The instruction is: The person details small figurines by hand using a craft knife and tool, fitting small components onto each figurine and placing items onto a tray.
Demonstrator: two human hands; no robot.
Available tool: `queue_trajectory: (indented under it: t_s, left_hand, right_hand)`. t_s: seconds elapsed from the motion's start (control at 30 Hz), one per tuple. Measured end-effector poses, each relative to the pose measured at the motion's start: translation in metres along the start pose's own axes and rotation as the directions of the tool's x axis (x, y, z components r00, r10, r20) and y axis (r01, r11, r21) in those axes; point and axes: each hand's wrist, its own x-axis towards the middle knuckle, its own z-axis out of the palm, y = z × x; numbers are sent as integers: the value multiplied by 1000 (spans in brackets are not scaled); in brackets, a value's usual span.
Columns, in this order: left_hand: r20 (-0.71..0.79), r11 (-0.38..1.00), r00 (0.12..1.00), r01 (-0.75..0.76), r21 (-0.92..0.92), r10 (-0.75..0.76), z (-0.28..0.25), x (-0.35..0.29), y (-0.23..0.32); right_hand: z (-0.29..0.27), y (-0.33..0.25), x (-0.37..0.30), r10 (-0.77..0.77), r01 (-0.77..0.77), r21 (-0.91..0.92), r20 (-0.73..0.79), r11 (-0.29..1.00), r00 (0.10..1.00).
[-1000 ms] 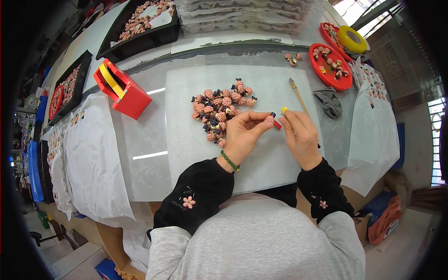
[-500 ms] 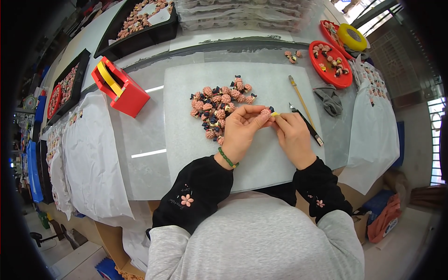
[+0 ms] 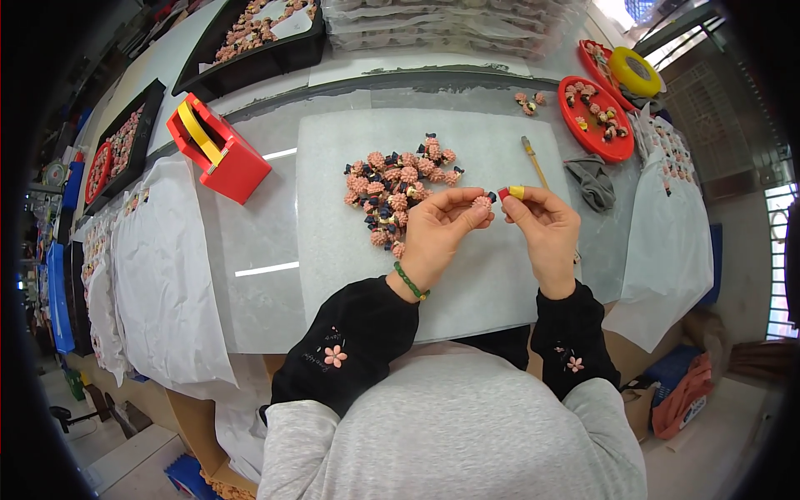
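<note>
Between the thumb and fingers of my left hand (image 3: 435,233) is a small pink figurine (image 3: 482,202) with a knobbly, flower-like top and a dark blue end. My right hand (image 3: 548,237) pinches a small yellow piece with a red end (image 3: 515,192), held just right of the figurine with a slight gap. What the red end is cannot be made out. Left of my hands, a heap of similar pink and dark blue figurines (image 3: 392,190) lies on a white foam sheet (image 3: 333,283). A brush with a tan handle (image 3: 536,164) lies beyond my right hand.
A red tape dispenser (image 3: 242,167) with a yellow band stands at left. Black trays (image 3: 250,71) of figurines sit at far left. Right are a red plate (image 3: 612,150) of figurines, a yellow tape roll (image 3: 635,72), a grey cloth (image 3: 590,182) and white plastic sheeting (image 3: 658,250).
My hands have drawn apart; the right moved right and turned, showing the yellow and red piece. The black craft knife is now mostly hidden behind my right hand.
</note>
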Motion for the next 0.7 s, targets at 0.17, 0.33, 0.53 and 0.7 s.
queue_trajectory:
  t_s: [0.17,0.33,0.53,0.7]
  left_hand:
    - [3,1000,1000,-11,8,11,1,-2,-3]
    - [7,995,998,-68,68,68,5,4,-10]
    - [-44,983,987,-152,99,157,-3,7,0]
    - [-45,967,973,-217,137,225,-6,-2,-7]
  right_hand:
    - [2,7,-4,-137,142,-111,54,984,989]
    - [-2,8,4,-175,177,-227,30,958,984]
    - [10,1,9,-175,192,-293,83,937,981]
    - [10,4,0,-121,145,-319,94,936,988]
